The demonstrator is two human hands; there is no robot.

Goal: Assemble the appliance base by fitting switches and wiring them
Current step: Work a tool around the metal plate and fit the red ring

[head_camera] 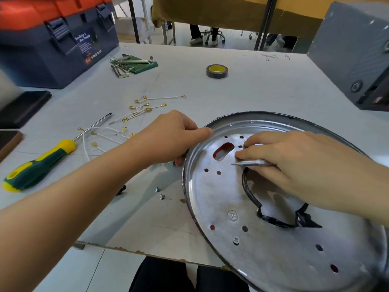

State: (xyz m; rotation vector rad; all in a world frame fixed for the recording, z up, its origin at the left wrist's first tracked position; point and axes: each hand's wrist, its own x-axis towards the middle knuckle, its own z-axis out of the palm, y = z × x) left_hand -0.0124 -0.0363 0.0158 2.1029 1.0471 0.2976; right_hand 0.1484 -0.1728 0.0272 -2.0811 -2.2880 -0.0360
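Round metal base (273, 239) sits tilted at the table's near-right edge, underside up w/ holes, an oblong slot showing red, one screw (236, 240) fitted near the front. Black cable (249, 192) passes through a taped cut-out in the plate.

Left hand (168, 138) grips the base's left rim, fingers curled round the edge. Right hand (294, 165) lies on the plate, fingers curled round a small silver driver (252, 163), tip pointing left; index tip touches the plate near the slot.

White table (252, 91): two loose screws (159, 193) just left of the base, green/yellow screwdriver (40, 163) further left, white wires (139, 110) w/ gold terminals behind the left hand. Further back: hex keys (130, 63), tape roll (216, 71), blue/orange toolbox (52, 39) at the far left, grey box (357, 49) far right. Beyond, floor, table legs, chair wheels, someone's feet.
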